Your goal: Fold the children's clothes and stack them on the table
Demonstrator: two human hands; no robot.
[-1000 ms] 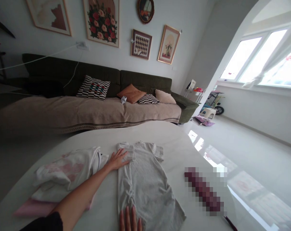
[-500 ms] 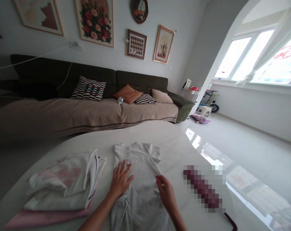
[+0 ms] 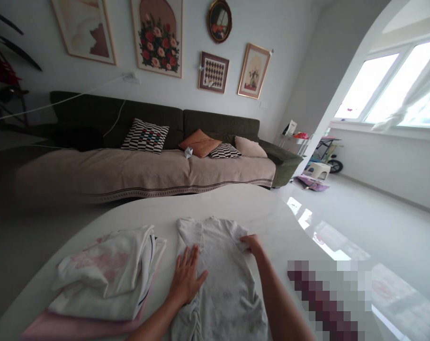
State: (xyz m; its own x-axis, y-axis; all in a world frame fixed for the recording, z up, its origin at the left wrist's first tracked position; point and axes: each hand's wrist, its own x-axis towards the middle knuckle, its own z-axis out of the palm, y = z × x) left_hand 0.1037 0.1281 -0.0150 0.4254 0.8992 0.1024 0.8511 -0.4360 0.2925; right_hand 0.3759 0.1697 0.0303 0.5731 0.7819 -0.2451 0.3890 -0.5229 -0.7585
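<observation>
A light grey t-shirt (image 3: 220, 274) lies flat on a round white table (image 3: 208, 201), its collar end pointing away from me. My left hand (image 3: 186, 277) rests palm down on the shirt's left half, fingers spread. My right hand (image 3: 252, 244) reaches across to the shirt's right sleeve and pinches the fabric there. To the left of the shirt sits a stack of folded clothes (image 3: 104, 279): white pieces with pink print on top, a pink one underneath.
A blurred-out dark red and white object (image 3: 328, 296) lies on the table at the right. Beyond the table stands a long dark green sofa (image 3: 147, 151) with a beige cover and several cushions. Glossy white floor (image 3: 378, 232) stretches right toward windows.
My right hand has moved forward from the shirt's middle to its right sleeve and closed on the fabric. My left hand stays flat on the shirt. The view has shifted slightly.
</observation>
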